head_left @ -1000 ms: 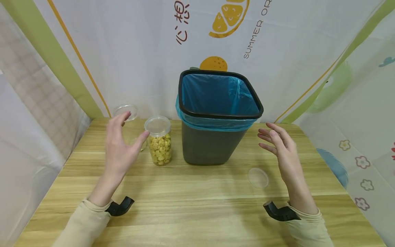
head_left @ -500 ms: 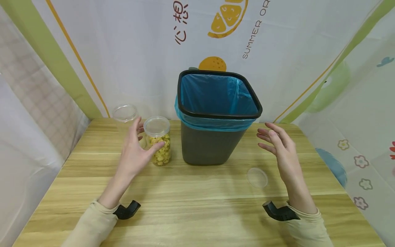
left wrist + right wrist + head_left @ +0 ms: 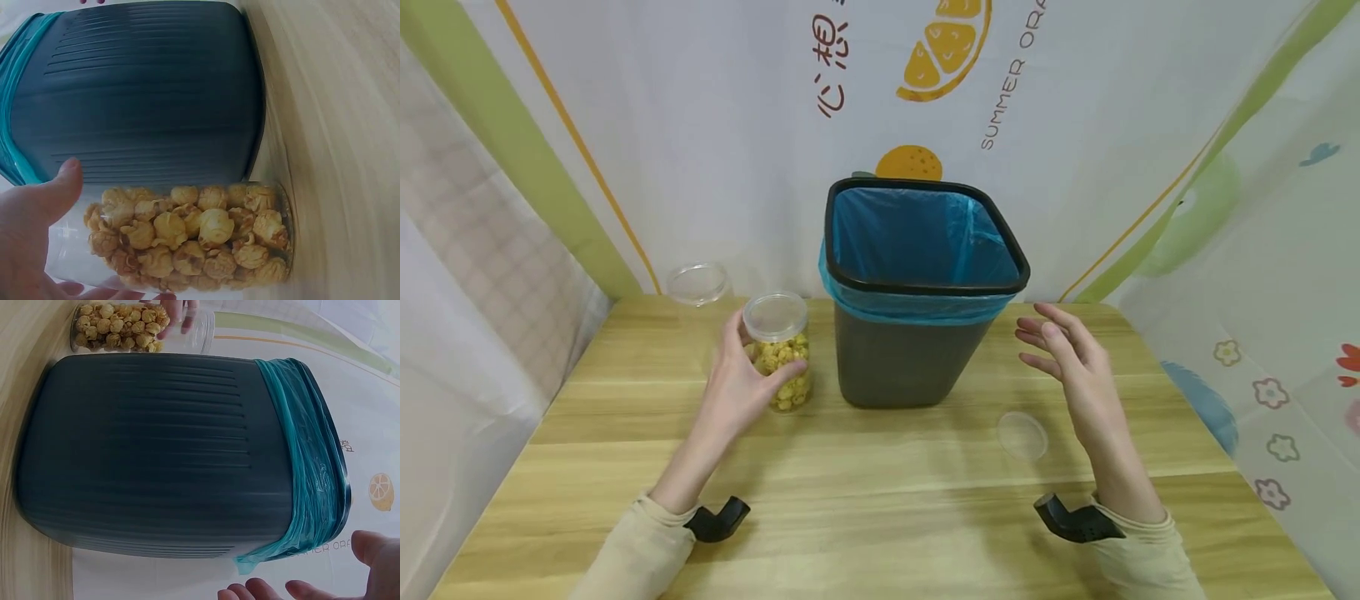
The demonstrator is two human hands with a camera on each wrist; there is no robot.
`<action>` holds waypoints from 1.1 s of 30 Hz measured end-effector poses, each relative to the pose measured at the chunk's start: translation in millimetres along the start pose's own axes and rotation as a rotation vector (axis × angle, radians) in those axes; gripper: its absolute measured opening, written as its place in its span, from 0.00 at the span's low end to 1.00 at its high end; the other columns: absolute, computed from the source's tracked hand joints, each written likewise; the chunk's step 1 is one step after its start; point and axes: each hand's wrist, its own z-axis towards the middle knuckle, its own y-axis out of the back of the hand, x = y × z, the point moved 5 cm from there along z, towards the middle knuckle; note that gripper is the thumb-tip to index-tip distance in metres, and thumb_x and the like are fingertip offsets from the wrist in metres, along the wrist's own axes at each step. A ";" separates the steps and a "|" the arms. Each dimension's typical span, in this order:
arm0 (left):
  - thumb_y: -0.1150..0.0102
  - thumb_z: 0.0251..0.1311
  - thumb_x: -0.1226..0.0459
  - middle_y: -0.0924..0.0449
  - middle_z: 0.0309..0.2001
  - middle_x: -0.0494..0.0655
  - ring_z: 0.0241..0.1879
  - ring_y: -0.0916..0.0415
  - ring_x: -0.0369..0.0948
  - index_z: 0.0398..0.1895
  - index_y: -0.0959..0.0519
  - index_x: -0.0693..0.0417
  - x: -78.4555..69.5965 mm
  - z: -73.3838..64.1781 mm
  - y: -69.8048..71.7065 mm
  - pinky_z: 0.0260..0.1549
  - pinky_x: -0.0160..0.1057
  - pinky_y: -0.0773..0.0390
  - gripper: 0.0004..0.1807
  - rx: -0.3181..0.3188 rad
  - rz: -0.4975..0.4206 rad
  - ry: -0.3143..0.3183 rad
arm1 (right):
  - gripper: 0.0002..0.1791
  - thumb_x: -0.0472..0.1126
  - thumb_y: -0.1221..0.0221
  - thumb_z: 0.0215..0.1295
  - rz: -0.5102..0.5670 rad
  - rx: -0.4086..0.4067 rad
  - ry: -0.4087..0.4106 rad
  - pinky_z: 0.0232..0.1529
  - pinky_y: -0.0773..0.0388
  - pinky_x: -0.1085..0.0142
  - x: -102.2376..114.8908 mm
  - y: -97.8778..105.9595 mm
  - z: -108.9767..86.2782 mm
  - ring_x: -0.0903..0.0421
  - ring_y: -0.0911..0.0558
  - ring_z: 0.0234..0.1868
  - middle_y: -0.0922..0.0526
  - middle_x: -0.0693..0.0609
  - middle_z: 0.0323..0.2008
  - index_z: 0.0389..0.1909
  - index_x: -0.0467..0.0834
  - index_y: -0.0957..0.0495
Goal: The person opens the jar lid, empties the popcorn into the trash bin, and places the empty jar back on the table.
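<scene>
A clear plastic jar of popcorn (image 3: 788, 387) with a clear top stands upright on the wooden table, left of the bin. My left hand (image 3: 737, 379) is round it, thumb across the front and fingers on the left side and behind. In the left wrist view, the popcorn fills the jar's lower part, and the thumb (image 3: 65, 184) lies along its side. My right hand (image 3: 1078, 367) hovers right of the bin with its fingers loosely bent and nothing in them. A second clear jar (image 3: 698, 286) stands behind my left hand, its lower part hard to make out.
A dark grey bin (image 3: 898, 358) with a blue liner (image 3: 887, 310) stands at the back middle. A thin clear disc-shaped lid (image 3: 1022, 435) lies on the table (image 3: 865, 517) near my right wrist. Printed curtains (image 3: 760, 150) hang behind and on both sides.
My left hand has moved right, from in front of the clear jar to the popcorn jar, and now holds it. The right hand stays in place. The head view has shifted slightly.
</scene>
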 end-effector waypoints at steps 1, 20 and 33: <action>0.24 0.55 0.51 0.38 0.73 0.65 0.73 0.36 0.60 0.82 0.58 0.55 1.3 -1.0 -0.8 0.69 0.65 0.32 0.62 0.001 0.008 0.008 | 0.26 0.48 0.52 0.81 -0.006 0.002 -0.004 0.54 0.16 0.71 -0.2 -0.2 -0.5 0.59 0.16 0.60 0.18 0.50 0.59 0.73 0.41 0.33; 0.27 0.58 0.50 0.32 0.67 0.68 0.67 0.30 0.64 0.78 0.51 0.62 4.9 -15.1 -7.2 0.63 0.67 0.28 0.55 0.044 0.077 0.089 | 0.27 0.52 0.55 0.82 -0.081 0.030 -0.034 0.55 0.17 0.71 -3.4 -1.6 -11.6 0.61 0.18 0.61 0.19 0.60 0.58 0.74 0.44 0.34; 0.28 0.56 0.45 0.31 0.68 0.65 0.67 0.29 0.64 0.79 0.49 0.55 -31.1 -23.8 11.0 0.61 0.68 0.27 0.55 -0.036 0.099 0.042 | 0.24 0.48 0.54 0.82 -0.104 0.031 0.029 0.55 0.17 0.71 7.7 -3.3 -10.2 0.63 0.17 0.60 0.17 0.57 0.58 0.71 0.42 0.30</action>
